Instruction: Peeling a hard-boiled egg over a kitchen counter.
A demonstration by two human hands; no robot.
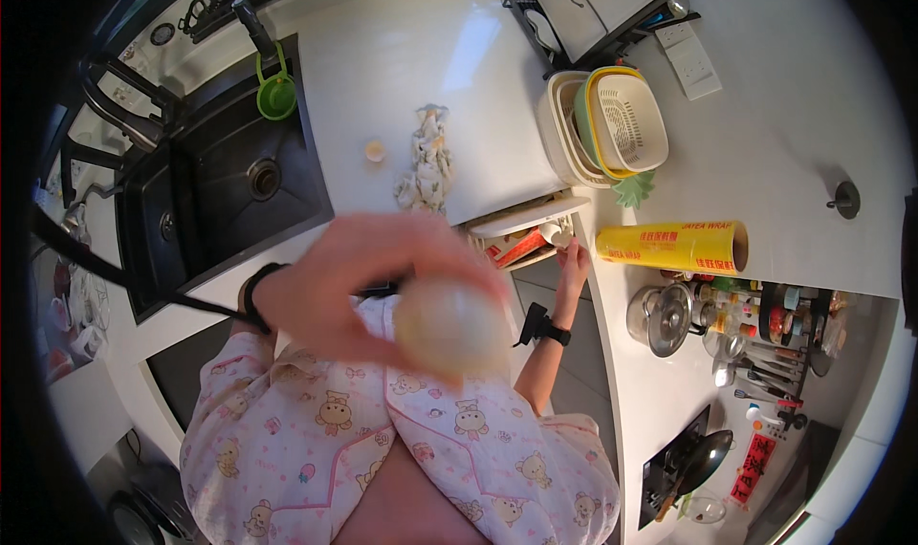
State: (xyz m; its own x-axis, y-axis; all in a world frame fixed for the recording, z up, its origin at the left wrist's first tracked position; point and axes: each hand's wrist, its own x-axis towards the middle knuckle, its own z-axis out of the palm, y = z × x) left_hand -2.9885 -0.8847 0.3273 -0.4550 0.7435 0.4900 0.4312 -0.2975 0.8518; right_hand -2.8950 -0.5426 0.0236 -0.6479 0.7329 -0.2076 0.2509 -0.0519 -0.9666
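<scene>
My left hand (pixel 337 280), with a black strap at its wrist, is raised close to the camera. Its fingers curl around a pale, rounded object (pixel 452 326); motion blur hides what exactly it is. Lower down and to the right, my right hand (pixel 573 262) wears a black band with a square device on the wrist. Its fingertips meet the right end of a partly pulled-out drawer (pixel 534 260) under the counter. Inside the drawer lie a red printed packet (pixel 523 246) and a small white item (pixel 556 234). Whether the right fingers grip the drawer or something in it is unclear.
A crumpled cloth (pixel 432 158) and a small pale round item (pixel 374 150) lie on the white counter (pixel 358 79). A dark double sink (pixel 237 179) is at left. Nested colanders (pixel 624 122) and a yellow wrap roll (pixel 670 247) stand right; a wok (pixel 704 461) sits on the stove.
</scene>
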